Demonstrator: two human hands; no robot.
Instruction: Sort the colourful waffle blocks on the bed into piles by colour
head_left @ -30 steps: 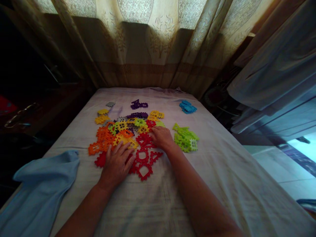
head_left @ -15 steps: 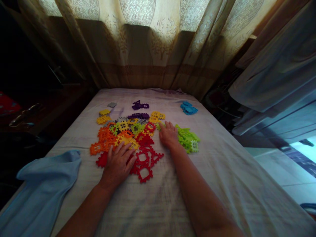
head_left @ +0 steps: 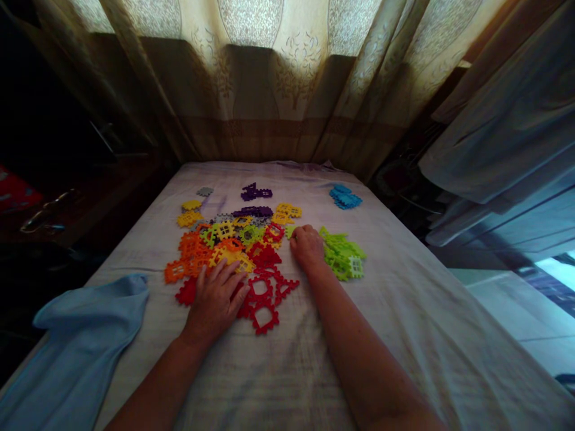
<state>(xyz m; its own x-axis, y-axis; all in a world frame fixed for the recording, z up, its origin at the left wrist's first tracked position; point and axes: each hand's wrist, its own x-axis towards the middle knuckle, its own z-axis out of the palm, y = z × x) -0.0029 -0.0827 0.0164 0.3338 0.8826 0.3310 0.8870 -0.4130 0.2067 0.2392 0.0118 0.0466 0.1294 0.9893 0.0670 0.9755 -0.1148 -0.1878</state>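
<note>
My left hand (head_left: pixel 218 299) lies open with spread fingers over the mixed heap, its fingertips at a yellow interlocking piece (head_left: pixel 231 256) and red interlocking pieces (head_left: pixel 265 317) on both sides of it. At the heap's right edge, my right hand (head_left: pixel 308 246) has its fingers curled onto a light green interlocking piece (head_left: pixel 290 232), which is mostly hidden. Just right of that hand sits a pile of light green pieces (head_left: pixel 342 254). Orange pieces (head_left: pixel 193 251) make up the left part of the heap.
Purple pieces (head_left: pixel 256 192) and a blue pile (head_left: pixel 345 196) lie toward the back of the sheet-covered surface (head_left: pixel 287 371). Yellow pieces (head_left: pixel 189 218) and a grey one (head_left: pixel 205 191) are back left. A light blue cloth (head_left: pixel 96 323) drapes over the left edge. Curtains (head_left: pixel 287 90) hang behind.
My right hand's fingers have curled in from a stretched position and closed at the light green piece. My left hand stays in place on the heap.
</note>
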